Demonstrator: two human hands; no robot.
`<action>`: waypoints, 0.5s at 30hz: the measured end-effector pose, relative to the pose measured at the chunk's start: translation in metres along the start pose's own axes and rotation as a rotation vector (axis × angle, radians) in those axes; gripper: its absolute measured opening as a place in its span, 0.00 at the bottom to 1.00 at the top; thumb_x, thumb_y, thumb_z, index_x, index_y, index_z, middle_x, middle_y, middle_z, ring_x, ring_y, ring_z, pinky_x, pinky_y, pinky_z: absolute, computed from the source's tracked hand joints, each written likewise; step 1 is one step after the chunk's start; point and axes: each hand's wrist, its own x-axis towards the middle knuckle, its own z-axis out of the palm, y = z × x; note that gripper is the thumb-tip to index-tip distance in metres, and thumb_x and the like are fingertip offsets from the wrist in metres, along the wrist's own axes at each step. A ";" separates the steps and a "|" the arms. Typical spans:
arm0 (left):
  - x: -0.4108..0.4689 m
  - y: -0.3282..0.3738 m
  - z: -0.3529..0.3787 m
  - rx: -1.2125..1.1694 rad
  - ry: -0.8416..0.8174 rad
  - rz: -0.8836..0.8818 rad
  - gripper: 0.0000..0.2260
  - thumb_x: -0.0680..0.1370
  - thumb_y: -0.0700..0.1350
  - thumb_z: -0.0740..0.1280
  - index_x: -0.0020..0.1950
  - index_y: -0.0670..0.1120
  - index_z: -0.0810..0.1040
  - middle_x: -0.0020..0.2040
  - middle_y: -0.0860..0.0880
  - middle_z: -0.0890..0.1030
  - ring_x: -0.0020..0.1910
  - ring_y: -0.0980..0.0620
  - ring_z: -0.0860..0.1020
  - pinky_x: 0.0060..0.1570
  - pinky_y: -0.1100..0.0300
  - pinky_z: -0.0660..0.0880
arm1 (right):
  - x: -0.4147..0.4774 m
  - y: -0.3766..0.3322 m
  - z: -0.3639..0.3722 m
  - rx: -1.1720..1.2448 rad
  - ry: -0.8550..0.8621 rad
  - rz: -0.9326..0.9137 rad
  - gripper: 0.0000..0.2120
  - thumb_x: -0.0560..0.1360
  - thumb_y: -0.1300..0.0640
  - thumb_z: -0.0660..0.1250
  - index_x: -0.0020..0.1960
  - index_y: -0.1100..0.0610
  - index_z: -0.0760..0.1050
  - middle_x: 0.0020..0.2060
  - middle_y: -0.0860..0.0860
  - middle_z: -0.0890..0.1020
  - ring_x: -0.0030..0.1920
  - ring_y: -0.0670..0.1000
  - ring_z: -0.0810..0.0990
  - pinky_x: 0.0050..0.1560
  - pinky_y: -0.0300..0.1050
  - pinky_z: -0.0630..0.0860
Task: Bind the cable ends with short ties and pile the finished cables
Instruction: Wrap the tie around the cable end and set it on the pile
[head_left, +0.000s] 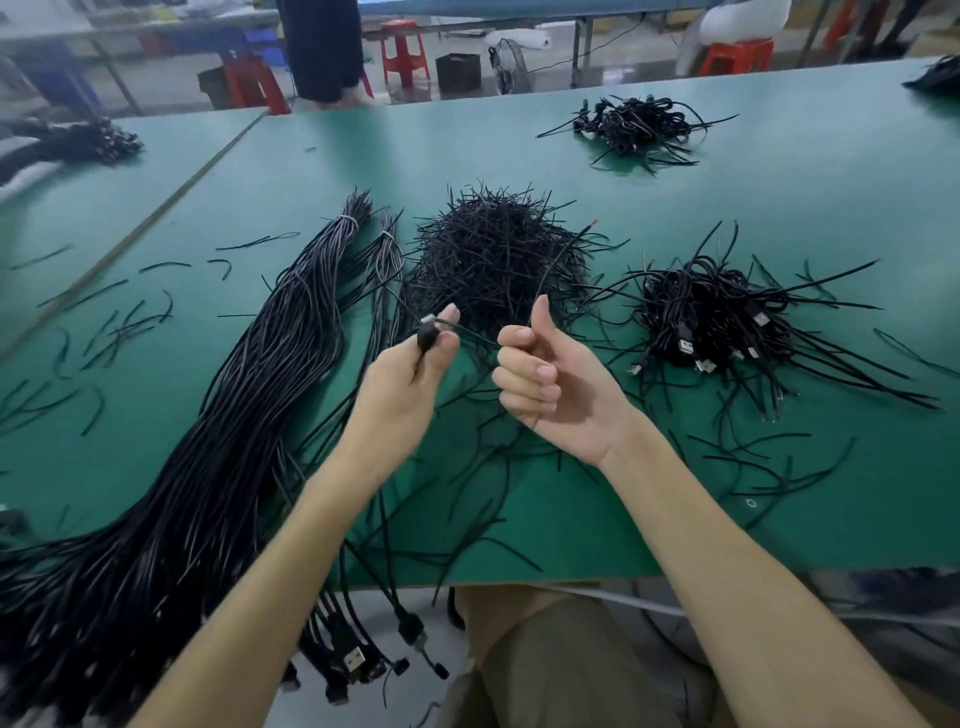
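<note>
My left hand (410, 364) pinches the black USB plug (427, 335) of one cable between thumb and fingers, raised above the green table (753, 171). My right hand (540, 374) is curled round the same cable, whose thin free end (563, 254) rises from the fist toward a red tip. A mound of short black ties (493, 254) lies just behind both hands. To the right sits a pile of bound cables (727, 317) with USB plugs showing. On the left a long bundle of unbound cables (249, 395) runs down off the table's front edge.
A second heap of cables (639, 127) lies at the far right of the table, another (78, 140) at far left. Loose ties (119, 322) are scattered around. Red stools (405, 52) and a standing person's legs (324, 52) are beyond the table.
</note>
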 end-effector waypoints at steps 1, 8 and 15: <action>0.001 0.001 0.006 -0.150 0.029 -0.032 0.17 0.86 0.51 0.59 0.72 0.47 0.76 0.68 0.49 0.80 0.68 0.59 0.77 0.68 0.63 0.70 | 0.000 0.000 0.001 -0.003 0.014 0.006 0.22 0.85 0.41 0.51 0.44 0.56 0.70 0.25 0.47 0.71 0.24 0.44 0.68 0.25 0.37 0.65; 0.018 0.021 0.028 -1.269 -0.021 -0.298 0.24 0.87 0.54 0.48 0.73 0.41 0.72 0.69 0.48 0.80 0.68 0.55 0.78 0.67 0.61 0.73 | 0.000 0.001 0.005 0.007 0.060 0.020 0.20 0.87 0.47 0.51 0.47 0.59 0.72 0.25 0.48 0.72 0.23 0.44 0.68 0.24 0.36 0.66; 0.024 0.018 0.022 -1.410 0.066 -0.348 0.15 0.87 0.53 0.55 0.47 0.48 0.74 0.32 0.56 0.70 0.31 0.57 0.70 0.44 0.63 0.74 | 0.002 0.003 0.001 -0.076 0.162 -0.016 0.22 0.87 0.47 0.52 0.49 0.60 0.78 0.28 0.48 0.73 0.26 0.43 0.68 0.26 0.35 0.67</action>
